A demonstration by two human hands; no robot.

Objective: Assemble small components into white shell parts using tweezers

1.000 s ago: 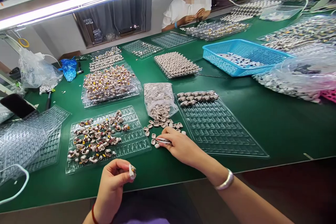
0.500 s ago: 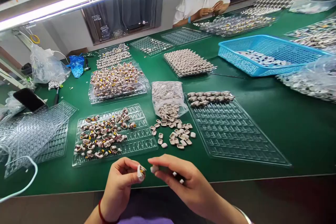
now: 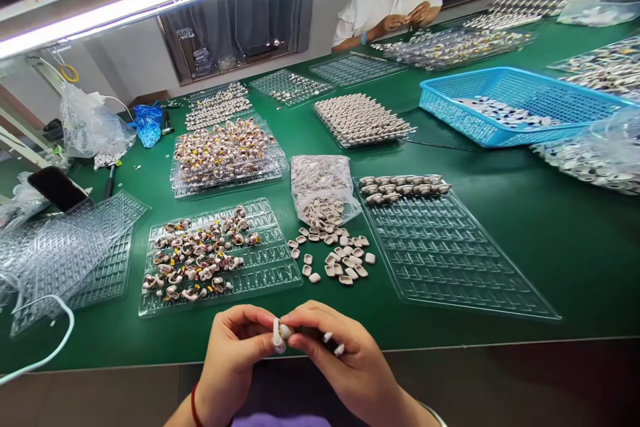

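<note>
Between the thumb and fingers of my left hand (image 3: 237, 347) is a small white earbud-like part (image 3: 277, 337). My right hand (image 3: 343, 353) pinches a small beige shell cap (image 3: 287, 331) against it; the fingers partly hide where they meet. A dark object with two white ends (image 3: 333, 344) is tucked in my right palm, its kind unclear. Beyond my hands, loose beige shell caps (image 3: 346, 260) spill from a clear plastic bag (image 3: 320, 177). At left lies a clear tray (image 3: 273, 273) of open white parts with yellow and red bits. A clear tray (image 3: 450, 253) at right bears rows of closed pieces at its far end.
Stacked filled trays (image 3: 225, 153) stand behind the left tray. Farther back are a tray of beige pieces (image 3: 363, 120) and a blue basket (image 3: 500, 135). At far left, a phone (image 3: 59, 188) leans above empty trays (image 3: 95, 267). A co-worker (image 3: 370, 10) sits across the table.
My right hand has moved left and my hands have come together. The beige shell cap, apart from the earbud-like part before, now touches it. The part has turned in my left fingers.
</note>
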